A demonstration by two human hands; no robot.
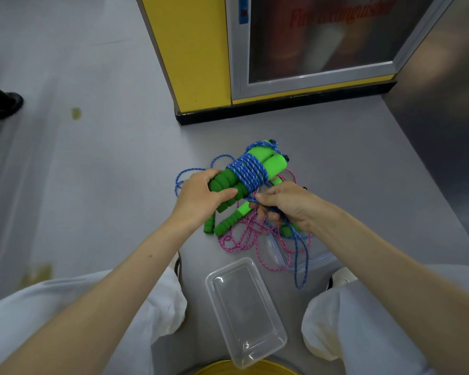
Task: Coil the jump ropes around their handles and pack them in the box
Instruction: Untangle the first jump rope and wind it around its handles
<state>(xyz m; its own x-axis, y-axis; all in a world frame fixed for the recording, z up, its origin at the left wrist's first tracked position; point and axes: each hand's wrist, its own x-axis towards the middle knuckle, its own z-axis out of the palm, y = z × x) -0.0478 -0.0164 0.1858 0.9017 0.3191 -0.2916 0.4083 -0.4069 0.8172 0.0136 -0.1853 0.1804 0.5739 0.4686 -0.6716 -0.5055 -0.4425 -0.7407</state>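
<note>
The person's left hand (201, 197) is wrapped round the ribbed ends of two green foam handles (266, 161), held side by side above the floor (106, 158) with the thumb on top. Just beyond that grip the blue rope (248, 170) is wound in tight turns about both handles, and their far ends poke out past the coil. The right hand (290, 205), close beside the left, pinches the loose blue strand just under the coil. Its lower fingers curl out of sight, and the slack drops from it in long loops.

Beneath the two hands a pink rope (241, 239) lies tangled, with another pair of green handles (225, 224) partly hidden under the left wrist. A green bit peeks from behind the right hand, too covered to identify. Nearer the person than either hand, a clear plastic box (244, 307) sits open between the knees. A clear lid (317, 259) lies under the rope loops, its outline hard to trace.
</note>
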